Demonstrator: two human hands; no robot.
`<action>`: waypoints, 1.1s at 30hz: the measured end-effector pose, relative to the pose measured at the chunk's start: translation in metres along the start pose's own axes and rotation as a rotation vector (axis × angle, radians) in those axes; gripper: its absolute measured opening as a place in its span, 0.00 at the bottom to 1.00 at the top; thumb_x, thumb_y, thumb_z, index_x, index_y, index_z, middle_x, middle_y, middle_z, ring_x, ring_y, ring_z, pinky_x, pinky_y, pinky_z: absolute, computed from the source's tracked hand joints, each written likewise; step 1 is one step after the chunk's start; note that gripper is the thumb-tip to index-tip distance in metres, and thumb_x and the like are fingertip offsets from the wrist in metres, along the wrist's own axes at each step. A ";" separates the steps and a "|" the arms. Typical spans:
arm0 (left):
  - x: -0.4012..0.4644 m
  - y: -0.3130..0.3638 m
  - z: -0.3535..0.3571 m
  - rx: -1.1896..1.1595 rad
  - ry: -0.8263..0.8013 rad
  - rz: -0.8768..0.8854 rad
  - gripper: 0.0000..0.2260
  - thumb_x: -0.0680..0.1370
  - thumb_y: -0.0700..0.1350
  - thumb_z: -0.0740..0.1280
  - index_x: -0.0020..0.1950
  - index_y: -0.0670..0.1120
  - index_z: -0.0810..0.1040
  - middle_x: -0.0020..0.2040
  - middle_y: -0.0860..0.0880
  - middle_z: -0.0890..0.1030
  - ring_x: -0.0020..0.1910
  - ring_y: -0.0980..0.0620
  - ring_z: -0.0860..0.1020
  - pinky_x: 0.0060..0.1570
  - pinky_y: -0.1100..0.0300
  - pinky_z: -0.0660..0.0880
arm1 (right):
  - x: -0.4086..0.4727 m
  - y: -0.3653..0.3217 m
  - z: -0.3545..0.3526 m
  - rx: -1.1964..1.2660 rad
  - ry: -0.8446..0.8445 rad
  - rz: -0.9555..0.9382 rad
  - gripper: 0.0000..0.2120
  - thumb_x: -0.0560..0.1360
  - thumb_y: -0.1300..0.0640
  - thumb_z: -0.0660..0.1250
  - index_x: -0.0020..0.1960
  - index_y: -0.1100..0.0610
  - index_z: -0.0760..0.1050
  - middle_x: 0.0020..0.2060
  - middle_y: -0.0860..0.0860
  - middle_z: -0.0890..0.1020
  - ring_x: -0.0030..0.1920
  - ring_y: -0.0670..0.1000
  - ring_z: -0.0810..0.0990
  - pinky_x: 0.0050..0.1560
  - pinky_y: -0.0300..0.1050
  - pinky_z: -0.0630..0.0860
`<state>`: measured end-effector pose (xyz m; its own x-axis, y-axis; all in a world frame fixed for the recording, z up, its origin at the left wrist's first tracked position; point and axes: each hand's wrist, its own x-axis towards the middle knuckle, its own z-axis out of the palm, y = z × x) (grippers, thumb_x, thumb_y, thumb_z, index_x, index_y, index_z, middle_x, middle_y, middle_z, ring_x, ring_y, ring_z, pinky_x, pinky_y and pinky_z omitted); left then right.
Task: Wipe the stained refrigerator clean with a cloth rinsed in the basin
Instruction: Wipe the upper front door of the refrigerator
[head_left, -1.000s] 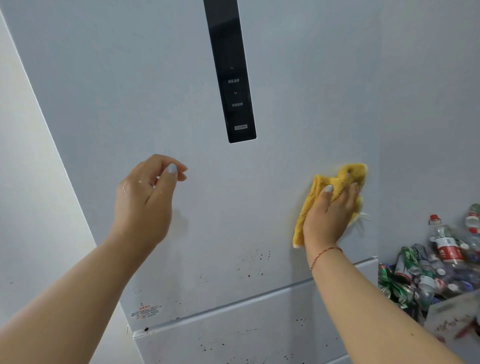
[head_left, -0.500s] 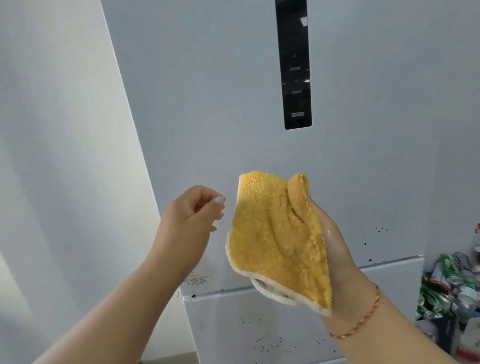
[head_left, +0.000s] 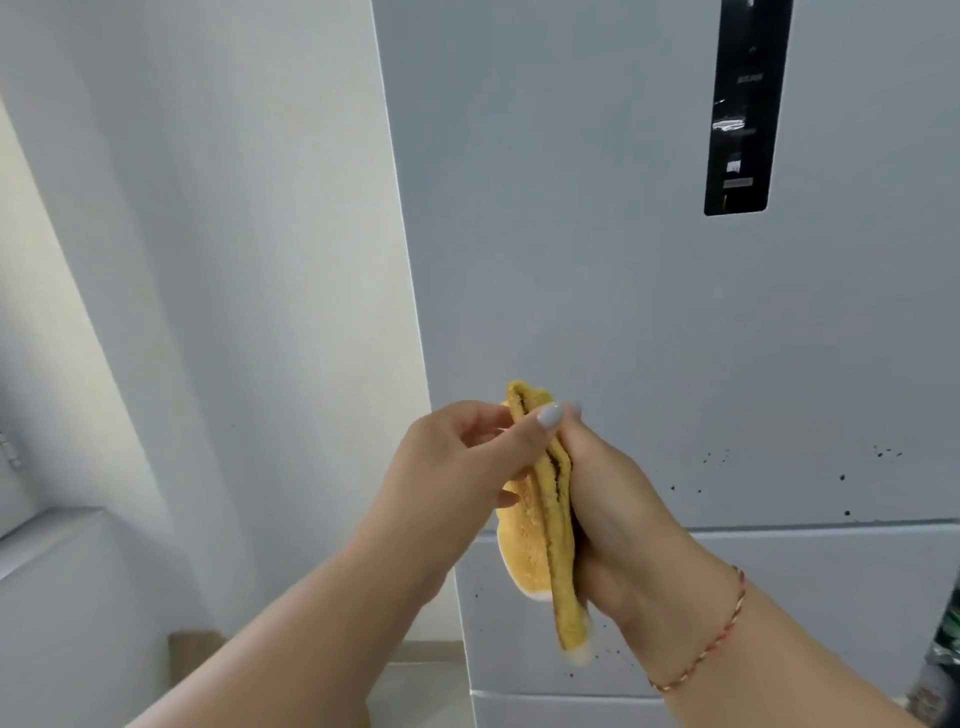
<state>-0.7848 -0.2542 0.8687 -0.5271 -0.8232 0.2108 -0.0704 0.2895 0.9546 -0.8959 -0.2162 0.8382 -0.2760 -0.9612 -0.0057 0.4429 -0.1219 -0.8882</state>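
Note:
The yellow cloth (head_left: 540, 540) is folded lengthwise and held upright in front of the pale grey refrigerator (head_left: 597, 260). My left hand (head_left: 457, 467) pinches its upper part with thumb and fingers. My right hand (head_left: 618, 519) grips the fold from the right side, fingers curled round it. Small dark specks (head_left: 841, 475) dot the refrigerator door at the lower right, and more sit on the drawer front below, near the cloth's bottom end. The basin is not in view.
A black control panel (head_left: 743, 104) runs down the door at the upper right. A white wall (head_left: 182, 260) stands to the left, with a pale ledge (head_left: 41, 535) at the lower left. A brown object (head_left: 195, 654) sits on the floor.
The cloth came off the door, was held spread open on my right hand, and is now folded between both hands. My left hand moved in and took hold. The view swung left.

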 end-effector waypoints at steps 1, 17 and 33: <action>0.001 -0.001 -0.003 -0.006 0.045 -0.004 0.17 0.66 0.58 0.76 0.45 0.45 0.84 0.41 0.47 0.85 0.43 0.48 0.84 0.47 0.51 0.81 | 0.002 0.004 0.002 -0.058 -0.006 0.003 0.29 0.78 0.36 0.51 0.52 0.55 0.82 0.48 0.56 0.85 0.47 0.53 0.83 0.48 0.49 0.78; 0.024 -0.020 -0.057 0.060 -0.029 -0.249 0.15 0.72 0.53 0.72 0.37 0.42 0.76 0.34 0.44 0.78 0.34 0.48 0.76 0.37 0.56 0.77 | 0.010 0.010 -0.008 -0.780 -0.200 0.035 0.16 0.69 0.55 0.75 0.53 0.57 0.76 0.46 0.54 0.83 0.47 0.50 0.82 0.51 0.48 0.78; 0.035 -0.003 -0.065 0.411 0.069 -0.130 0.14 0.71 0.54 0.74 0.43 0.43 0.81 0.38 0.45 0.82 0.39 0.49 0.81 0.44 0.52 0.79 | 0.016 -0.007 -0.028 -0.894 0.148 -0.161 0.15 0.76 0.43 0.62 0.47 0.55 0.75 0.29 0.50 0.82 0.30 0.49 0.79 0.38 0.47 0.75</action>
<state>-0.7478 -0.3159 0.8869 -0.4344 -0.8926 0.1209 -0.4711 0.3396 0.8141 -0.9271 -0.2234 0.8313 -0.4108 -0.9002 0.1443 -0.4174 0.0450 -0.9076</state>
